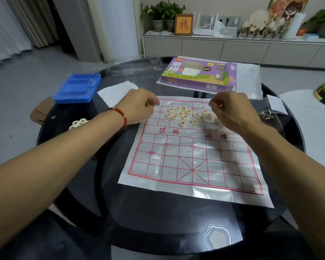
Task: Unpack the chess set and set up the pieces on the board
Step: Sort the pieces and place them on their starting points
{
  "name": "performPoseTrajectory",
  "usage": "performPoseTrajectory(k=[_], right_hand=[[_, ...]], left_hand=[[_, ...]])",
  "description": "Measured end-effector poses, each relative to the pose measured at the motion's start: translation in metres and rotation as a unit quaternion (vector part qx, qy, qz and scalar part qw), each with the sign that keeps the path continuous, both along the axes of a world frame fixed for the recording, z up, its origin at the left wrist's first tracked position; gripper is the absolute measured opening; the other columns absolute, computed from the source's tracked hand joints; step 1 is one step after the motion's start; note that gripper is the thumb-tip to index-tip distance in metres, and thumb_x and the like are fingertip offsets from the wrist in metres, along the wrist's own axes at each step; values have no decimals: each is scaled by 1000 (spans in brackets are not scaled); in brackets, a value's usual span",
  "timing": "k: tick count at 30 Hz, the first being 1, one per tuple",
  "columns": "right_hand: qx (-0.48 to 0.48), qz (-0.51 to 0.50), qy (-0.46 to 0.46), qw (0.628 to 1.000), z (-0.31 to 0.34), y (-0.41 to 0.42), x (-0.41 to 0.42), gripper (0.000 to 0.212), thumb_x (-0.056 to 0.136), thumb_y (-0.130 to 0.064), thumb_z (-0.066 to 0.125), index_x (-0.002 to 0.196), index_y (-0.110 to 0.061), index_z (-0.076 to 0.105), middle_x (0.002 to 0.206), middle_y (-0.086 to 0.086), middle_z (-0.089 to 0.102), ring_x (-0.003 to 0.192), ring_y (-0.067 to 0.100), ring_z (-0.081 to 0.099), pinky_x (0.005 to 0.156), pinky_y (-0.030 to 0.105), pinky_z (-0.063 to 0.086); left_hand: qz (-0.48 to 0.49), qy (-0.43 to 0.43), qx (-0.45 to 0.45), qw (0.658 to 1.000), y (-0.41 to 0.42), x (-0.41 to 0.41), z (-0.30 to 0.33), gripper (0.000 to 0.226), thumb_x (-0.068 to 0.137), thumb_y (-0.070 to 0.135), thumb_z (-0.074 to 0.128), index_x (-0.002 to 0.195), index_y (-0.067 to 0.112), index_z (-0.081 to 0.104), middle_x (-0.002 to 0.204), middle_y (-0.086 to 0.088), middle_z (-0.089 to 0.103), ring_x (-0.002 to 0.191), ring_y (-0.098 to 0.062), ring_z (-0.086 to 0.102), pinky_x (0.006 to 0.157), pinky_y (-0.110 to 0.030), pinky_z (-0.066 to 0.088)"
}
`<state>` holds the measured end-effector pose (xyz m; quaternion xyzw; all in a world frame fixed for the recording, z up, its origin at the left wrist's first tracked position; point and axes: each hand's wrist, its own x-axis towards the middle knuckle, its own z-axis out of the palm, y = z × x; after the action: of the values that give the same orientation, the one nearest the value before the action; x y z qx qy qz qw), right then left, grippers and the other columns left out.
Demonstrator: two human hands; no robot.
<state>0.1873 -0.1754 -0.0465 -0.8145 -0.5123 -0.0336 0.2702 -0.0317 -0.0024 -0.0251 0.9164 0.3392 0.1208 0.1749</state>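
Note:
A white plastic board sheet (193,156) with a red grid lies on the black round table (158,212). Several cream pieces with red characters (188,115) lie in a loose heap on its far half. My left hand (139,107) hovers at the board's far left corner, fingertips pinched together on something small that the fingers mostly hide. My right hand (231,111) does the same at the far right corner. A few more cream pieces with dark characters (78,123) lie off the board at the left, partly behind my left forearm.
The purple chess box (199,74) lies behind the board on a white bag. A blue plastic tray with a clear lid (76,89) stands at the far left. Paper slips, metal rings (265,114) and a white side table (311,128) are at the right.

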Motion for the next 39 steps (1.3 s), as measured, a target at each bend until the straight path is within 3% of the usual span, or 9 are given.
performPoseTrajectory(k=[5, 9, 13, 18, 22, 27, 33, 35, 39], right_hand=[[-44, 167, -45, 984, 4, 26, -69, 20, 99, -18, 60, 113, -13, 73, 109, 4, 74, 87, 18, 68, 77, 35, 60], [-76, 254, -44, 963, 1, 41, -130, 25, 99, -24, 62, 123, -20, 68, 121, 0, 69, 100, 16, 66, 84, 28, 56], [-91, 308, -59, 945, -5, 61, -184, 30, 94, -22, 64, 124, -22, 65, 121, 2, 65, 108, 23, 63, 90, 41, 55], [-111, 278, -86, 950, -19, 113, -226, 30, 90, -18, 57, 119, -21, 65, 118, 3, 63, 111, 29, 59, 86, 44, 50], [-116, 231, -102, 960, -32, 147, -233, 6, 96, -17, 53, 90, -20, 55, 105, -1, 62, 103, 30, 58, 70, 39, 38], [-97, 235, -118, 960, -42, 147, -230, 26, 98, -32, 49, 76, -18, 48, 82, 0, 63, 84, 30, 56, 62, 38, 37], [-65, 232, -123, 963, -46, 144, -229, 35, 94, -28, 46, 62, -19, 35, 66, -1, 49, 68, 30, 44, 65, 45, 49], [-69, 230, -129, 962, -45, 138, -227, 36, 97, -31, 45, 63, -20, 43, 70, -2, 51, 71, 28, 45, 67, 45, 49], [-67, 224, -103, 967, -43, 126, -226, 27, 100, -36, 53, 92, -18, 72, 92, 1, 65, 87, 23, 56, 72, 43, 51]], left_hand=[[94, -58, 36, 993, -8, -110, 1, 30, 88, 6, 62, 107, 23, 76, 100, 8, 72, 90, -9, 63, 88, -21, 46], [207, -37, 34, 977, -2, -173, -13, 29, 82, 7, 66, 102, 25, 76, 97, 4, 73, 87, -15, 63, 83, -25, 45], [235, -31, 43, 971, -1, -194, -23, 28, 83, 8, 67, 103, 25, 76, 88, 5, 63, 84, -18, 59, 78, -25, 41], [194, -6, 52, 980, -2, -191, -33, 30, 84, 20, 69, 112, 29, 73, 113, -5, 62, 108, -27, 59, 92, -44, 51], [190, 3, 42, 981, -3, -191, -34, 32, 85, 22, 68, 115, 31, 71, 121, -5, 59, 117, -27, 53, 94, -47, 50], [185, -12, 27, 982, -4, -204, -30, 29, 87, 24, 66, 115, 30, 71, 122, -6, 58, 117, -29, 51, 95, -50, 49], [188, -35, 25, 981, -5, -214, -25, 27, 89, 26, 65, 115, 31, 70, 122, -2, 59, 113, -25, 53, 94, -41, 48], [186, -55, 31, 980, -6, -215, -22, 26, 89, 25, 65, 114, 30, 71, 120, -2, 59, 111, -25, 54, 94, -37, 45], [179, -72, 29, 981, -9, -216, -21, 24, 89, 23, 64, 111, 29, 72, 117, -1, 60, 109, -23, 54, 93, -33, 43]])
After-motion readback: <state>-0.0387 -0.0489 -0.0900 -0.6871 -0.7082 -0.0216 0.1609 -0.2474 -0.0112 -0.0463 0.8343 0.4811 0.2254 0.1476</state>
